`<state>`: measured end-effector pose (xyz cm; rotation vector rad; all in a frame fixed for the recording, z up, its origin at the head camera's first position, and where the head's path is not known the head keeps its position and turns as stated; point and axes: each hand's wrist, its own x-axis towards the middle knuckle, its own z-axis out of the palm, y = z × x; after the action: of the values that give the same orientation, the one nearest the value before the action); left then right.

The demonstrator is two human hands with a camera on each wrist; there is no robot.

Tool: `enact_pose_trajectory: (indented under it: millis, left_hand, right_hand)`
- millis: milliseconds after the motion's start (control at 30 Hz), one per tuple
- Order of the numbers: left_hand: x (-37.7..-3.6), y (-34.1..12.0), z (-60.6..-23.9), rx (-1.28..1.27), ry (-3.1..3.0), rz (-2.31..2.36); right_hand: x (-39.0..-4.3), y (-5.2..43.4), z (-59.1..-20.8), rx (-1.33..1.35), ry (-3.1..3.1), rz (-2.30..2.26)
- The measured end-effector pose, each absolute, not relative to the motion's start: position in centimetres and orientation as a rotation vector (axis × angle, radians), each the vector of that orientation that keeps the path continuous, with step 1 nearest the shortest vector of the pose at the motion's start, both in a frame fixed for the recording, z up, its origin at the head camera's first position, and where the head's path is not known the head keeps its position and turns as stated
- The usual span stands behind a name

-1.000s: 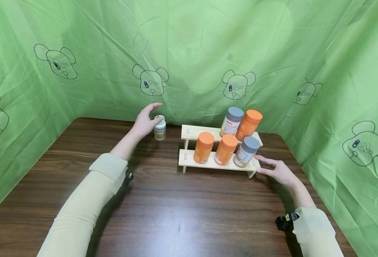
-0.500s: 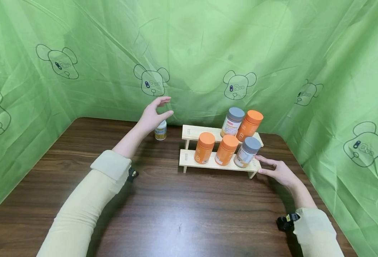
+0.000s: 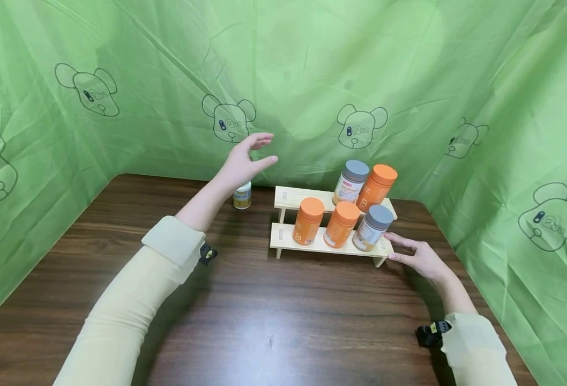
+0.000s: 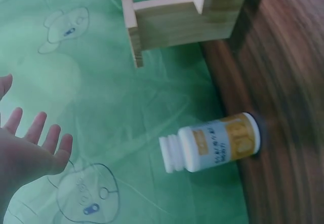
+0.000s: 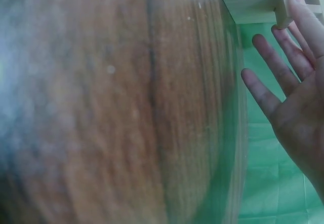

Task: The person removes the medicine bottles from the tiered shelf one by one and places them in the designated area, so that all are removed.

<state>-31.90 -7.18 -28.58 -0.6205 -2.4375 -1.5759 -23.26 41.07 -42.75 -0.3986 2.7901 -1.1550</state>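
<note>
My left hand hovers in the air with fingers spread and holds nothing. Behind its wrist stands a small white pill bottle with a yellow and blue label; part of it is hidden in the head view. The left wrist view shows this pill bottle whole, apart from the hand. At the right end of a two-step wooden display shelf, my right hand holds the lower step's edge between thumb and index finger. In the right wrist view its other fingers are extended.
On the lower step stand two orange jars and a grey-lidded jar. The upper step bears another grey-lidded jar and an orange jar. Green cloth hangs behind and beside the dark wooden table.
My left hand has lifted away from the white pill bottle and moved right and up. The bottle stays on the table. My right hand remains at the shelf's end.
</note>
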Motion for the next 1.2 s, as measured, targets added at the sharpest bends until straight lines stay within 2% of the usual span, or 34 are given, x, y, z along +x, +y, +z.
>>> enact_pose_trajectory:
  millis: [467,1200]
  left_hand:
    - [-30.9,-3.7,-26.3,-0.684,-2.552,-1.604]
    - [-31.0,2.3,-26.8,-0.994,-2.608,-1.621]
  right_hand:
    - [-23.3,41.2,-43.1,-0.412,2.792,-1.171]
    - [-23.2,41.2,-43.0,-0.381,2.787,-1.159]
